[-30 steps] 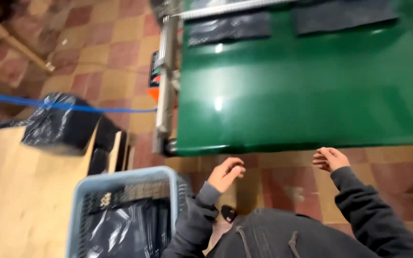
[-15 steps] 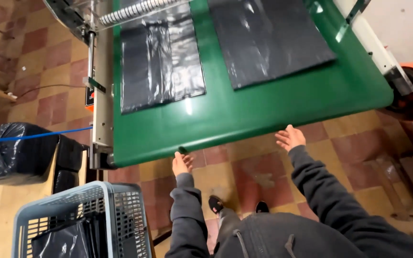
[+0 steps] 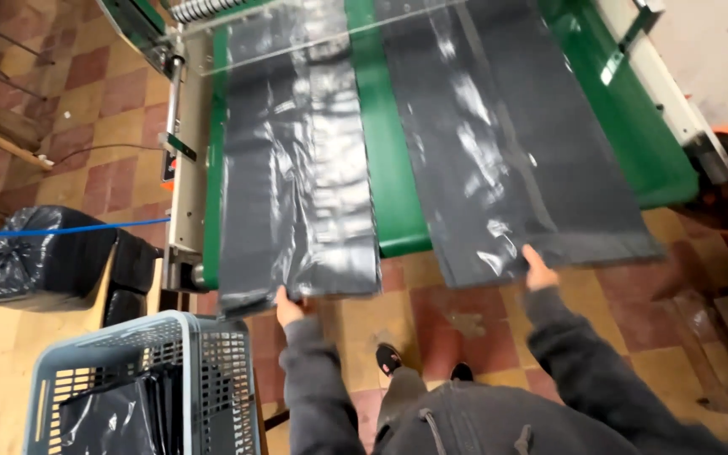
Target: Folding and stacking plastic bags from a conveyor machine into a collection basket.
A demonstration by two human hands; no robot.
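Head view, looking down past the person's dark sleeves. The left hand (image 3: 288, 305) is closed on the near edge of the left plastic sheet (image 3: 297, 177), a dark grey glossy film that overhangs the end of the green conveyor belt (image 3: 393, 168); the fingers are tucked under the film, so the exact grip cannot be made out. The right hand (image 3: 537, 270) lies against the near edge of the right plastic sheet (image 3: 499, 152), whose corner hangs past the belt just beyond that hand; whether it pinches the film or only presses on it cannot be told.

Both sheets lie flat and side by side, running away from the hands up the belt, with a strip of bare green between them. A clear guard bar (image 3: 313, 38) crosses the belt at the far end.

Below and outward of the left hand stands a blue-grey plastic basket (image 3: 187, 379) already holding dark film. Farther out on that side sits a filled black bag (image 3: 40, 257) on the tiled floor (image 3: 86, 109).

Stage, as judged: both sheets are reached at their near edges but still rest on the belt; lifting them clear remains.
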